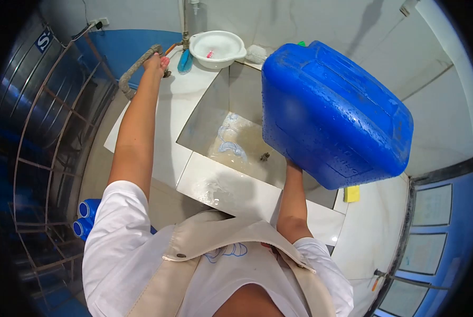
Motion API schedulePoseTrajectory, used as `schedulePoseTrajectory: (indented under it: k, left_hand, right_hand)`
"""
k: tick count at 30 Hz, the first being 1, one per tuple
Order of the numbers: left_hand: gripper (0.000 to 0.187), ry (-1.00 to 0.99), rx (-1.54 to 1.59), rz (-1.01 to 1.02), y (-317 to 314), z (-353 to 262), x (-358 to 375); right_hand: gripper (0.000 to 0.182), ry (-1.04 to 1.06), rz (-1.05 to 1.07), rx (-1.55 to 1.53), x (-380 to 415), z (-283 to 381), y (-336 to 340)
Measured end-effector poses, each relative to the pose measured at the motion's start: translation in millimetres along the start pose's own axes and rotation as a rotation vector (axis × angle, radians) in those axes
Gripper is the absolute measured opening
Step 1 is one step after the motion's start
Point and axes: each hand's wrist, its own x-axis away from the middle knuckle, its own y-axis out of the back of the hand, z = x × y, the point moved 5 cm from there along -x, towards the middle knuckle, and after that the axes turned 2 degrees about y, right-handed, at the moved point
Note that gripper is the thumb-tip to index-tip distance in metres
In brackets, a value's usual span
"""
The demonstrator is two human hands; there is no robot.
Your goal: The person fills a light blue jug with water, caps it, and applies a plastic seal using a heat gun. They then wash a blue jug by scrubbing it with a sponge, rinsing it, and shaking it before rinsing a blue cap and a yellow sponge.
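My left hand (154, 63) reaches far forward to the end of a grimy hose (133, 74) by the wall, its fingers curled around there. A small tap fitting (167, 74) shows just beside it. My right hand (293, 165) is under a large blue jerrycan (331, 116), mostly hidden by it. The jerrycan is tilted above the sink's right side, and water drops bead on its surface. Below lies the tiled sink (197, 119), with cloudy shallow water and a dark fitting (265, 157) at the bottom.
A white basin (218, 47) rests on the sink's back left corner, beside a blue brush (185, 62). A yellow sponge (351, 194) is on the right ledge. Blue containers (86, 216) stand on the floor at left, near a metal rack (46, 164).
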Motion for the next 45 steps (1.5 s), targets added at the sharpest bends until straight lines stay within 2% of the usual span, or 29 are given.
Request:
schedulePoseTrajectory:
  k: [5, 15, 20, 30, 32, 33, 35, 36, 38, 39, 41, 45]
  left_hand:
    - [0.016, 0.042, -0.058, 0.055, 3.0, 6.4, -19.4]
    - [0.021, 0.012, -0.184, 0.023, 1.7, 3.8, -5.1]
    - [0.023, -0.050, -0.234, -0.006, -0.6, -1.4, 12.5]
    - [0.025, -0.118, -0.245, -0.024, 3.9, 6.2, 0.4]
    - [0.033, -0.234, -0.457, -0.024, 5.0, 4.1, 0.1]
    - [0.033, -0.234, -0.457, -0.023, 5.8, 8.3, 0.0]
    - [0.041, -0.605, -0.730, -0.135, 5.5, -0.3, 7.6]
    - [0.041, -0.607, -0.732, -0.132, 4.8, -1.6, 20.6]
    - [0.046, -0.706, -0.988, -0.118, -6.4, -6.7, 61.0]
    - [0.046, -0.707, -0.993, -0.112, -5.9, -4.0, 62.7]
    - [0.051, -1.011, -1.147, -0.160, -12.3, -4.3, 76.2]
    - [0.055, -1.055, -1.070, -0.012, -11.9, -1.0, 64.2]
  right_hand:
    - [0.047, 0.010, -0.006, -0.003, -0.1, 5.3, -0.1]
    - [0.048, 0.005, -0.002, -0.002, 2.3, 4.7, -1.0]
    - [0.049, 0.001, 0.004, 0.001, 2.8, 3.3, -2.3]
    - [0.050, 0.000, 0.002, -0.004, 5.6, 3.3, -0.9]
    - [0.050, 0.000, 0.001, -0.007, 5.5, 3.1, -1.4]
    - [0.050, 0.002, 0.003, -0.006, 6.3, 2.7, -1.8]
    - [0.050, 0.002, 0.003, -0.008, 6.3, 2.2, -3.0]
    - [0.050, 0.005, 0.001, -0.011, 6.1, 2.2, -3.4]
    - [0.050, 0.007, 0.002, -0.012, 5.5, 2.1, -5.1]
    - [0.051, 0.007, -0.001, -0.016, 6.3, 2.6, -5.5]
    - [0.051, 0.008, -0.007, -0.010, 8.7, 3.3, -5.3]
    - [0.051, 0.012, -0.012, -0.004, 10.5, 6.8, -5.1]
